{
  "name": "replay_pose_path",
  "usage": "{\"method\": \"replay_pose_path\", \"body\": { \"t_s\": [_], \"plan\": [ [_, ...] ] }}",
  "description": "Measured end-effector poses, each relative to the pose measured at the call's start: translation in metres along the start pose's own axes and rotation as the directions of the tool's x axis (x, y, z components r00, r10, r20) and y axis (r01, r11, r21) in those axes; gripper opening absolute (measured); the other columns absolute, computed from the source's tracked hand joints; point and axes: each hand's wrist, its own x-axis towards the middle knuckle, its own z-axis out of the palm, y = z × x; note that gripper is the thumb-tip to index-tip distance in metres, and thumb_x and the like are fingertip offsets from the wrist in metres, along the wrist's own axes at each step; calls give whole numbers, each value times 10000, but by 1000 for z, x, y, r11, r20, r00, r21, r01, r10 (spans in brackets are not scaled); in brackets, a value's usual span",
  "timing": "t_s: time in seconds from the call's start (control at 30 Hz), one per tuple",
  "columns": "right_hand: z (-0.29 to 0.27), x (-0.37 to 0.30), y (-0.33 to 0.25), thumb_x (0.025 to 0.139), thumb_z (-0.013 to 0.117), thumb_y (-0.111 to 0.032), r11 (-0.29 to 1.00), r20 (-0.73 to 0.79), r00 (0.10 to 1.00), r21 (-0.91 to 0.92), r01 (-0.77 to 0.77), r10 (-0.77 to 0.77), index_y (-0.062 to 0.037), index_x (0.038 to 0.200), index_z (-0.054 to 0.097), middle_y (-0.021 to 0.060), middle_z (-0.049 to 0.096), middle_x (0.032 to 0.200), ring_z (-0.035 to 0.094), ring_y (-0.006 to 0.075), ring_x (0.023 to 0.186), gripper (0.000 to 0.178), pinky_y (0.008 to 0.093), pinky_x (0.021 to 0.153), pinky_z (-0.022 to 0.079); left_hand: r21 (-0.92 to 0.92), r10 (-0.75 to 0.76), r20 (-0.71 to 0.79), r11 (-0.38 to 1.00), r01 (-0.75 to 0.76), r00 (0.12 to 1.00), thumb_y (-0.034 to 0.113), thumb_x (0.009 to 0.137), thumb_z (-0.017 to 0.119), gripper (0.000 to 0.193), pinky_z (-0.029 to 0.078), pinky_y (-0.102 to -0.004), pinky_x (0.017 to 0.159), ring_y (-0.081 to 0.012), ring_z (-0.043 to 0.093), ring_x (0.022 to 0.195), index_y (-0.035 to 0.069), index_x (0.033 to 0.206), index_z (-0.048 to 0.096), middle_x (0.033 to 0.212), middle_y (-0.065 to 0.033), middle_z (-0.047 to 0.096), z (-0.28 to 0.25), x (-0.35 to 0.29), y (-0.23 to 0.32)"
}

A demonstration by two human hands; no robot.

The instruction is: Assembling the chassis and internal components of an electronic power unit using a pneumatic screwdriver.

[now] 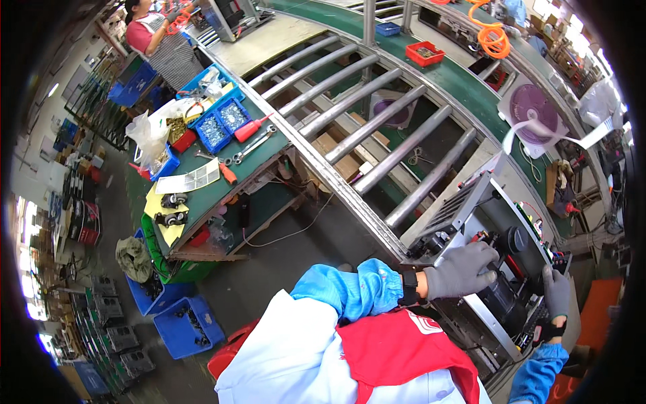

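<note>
An opened metal machine housing [483, 311] lies tilted at the lower right, with black parts and wiring inside. My left hand [461, 271], in a grey glove, reaches over its near-left side, fingers spread loosely above the black parts. Just beyond those fingers is a round black cap-like part [515, 240]. Along the right side of the housing, my right hand [556, 293], also gloved, has its fingers around the edge; its thumb is mostly hidden. A finned metal panel [457, 214] stands at the housing's far-left side.
A roller conveyor [380, 135] runs beyond the housing. On the left, a green-topped workbench [252, 161] carries screw bins [215, 131], a red-handled tool [252, 128], wrenches and casters [171, 219]. Blue crates [188, 328] sit on the floor. Another person [161, 47] stands far left.
</note>
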Motion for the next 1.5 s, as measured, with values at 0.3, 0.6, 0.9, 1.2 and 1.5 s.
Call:
{"method": "replay_pose_path", "body": {
  "t_s": [0.3, 0.6, 0.9, 1.2, 1.5],
  "plan": [
    [-19, -14, 10, 824, 657, -349, 961, 0, 968, -119, 248, -250, -84, 1209, 609, 231, 584, 1071, 571, 397, 1046, 470, 455, 901, 466, -57, 75, -65, 995, -78, 995, 164, 838, 670, 354, 510, -363, 815, -274, 642, 928, 19, 1157, 627, 1020, -157, 645, 3, 9, 7],
    [-13, 0, 19, 950, 441, -510, 972, -52, 990, -192, -135, 128, -73, 1062, 684, 210, 687, 934, 654, 396, 927, 513, 488, 839, 490, -52, 6, -9, 999, -6, 1000, 182, 824, 672, 329, 513, -347, 745, -237, 644, 808, 10, 1103, 638, 947, -138, 634, -3, 15, 22],
    [-6, -1, 14, 944, 479, -429, 969, -45, 978, -133, -207, 203, -78, 1020, 703, 184, 698, 953, 660, 381, 913, 423, 474, 837, 499, -140, -56, 132, 987, 75, 990, 192, 844, 670, 333, 518, -337, 781, -239, 652, 847, -4, 1111, 638, 955, -143, 644, -9, 17, 26],
    [-10, -12, 32, 779, 609, -285, 954, 10, 969, -171, 245, -247, -229, 1166, 666, 167, 664, 1026, 648, 363, 965, 396, 482, 817, 501, 466, 81, 265, 861, -202, 961, 417, 862, 655, 470, 519, -452, 749, -374, 654, 876, 70, 1176, 613, 998, -212, 640, -5, 113, 45],
    [-14, -18, 31, 896, 510, -478, 985, -29, 988, -81, -154, 152, -58, 1007, 717, 190, 699, 995, 660, 376, 971, 482, 486, 886, 493, 258, 270, 807, 638, -725, 525, 139, 755, 669, 247, 509, -481, 860, -404, 614, 1000, 132, 1002, 674, 1073, -187, 638, 15, 168, 51]
  ]
}}
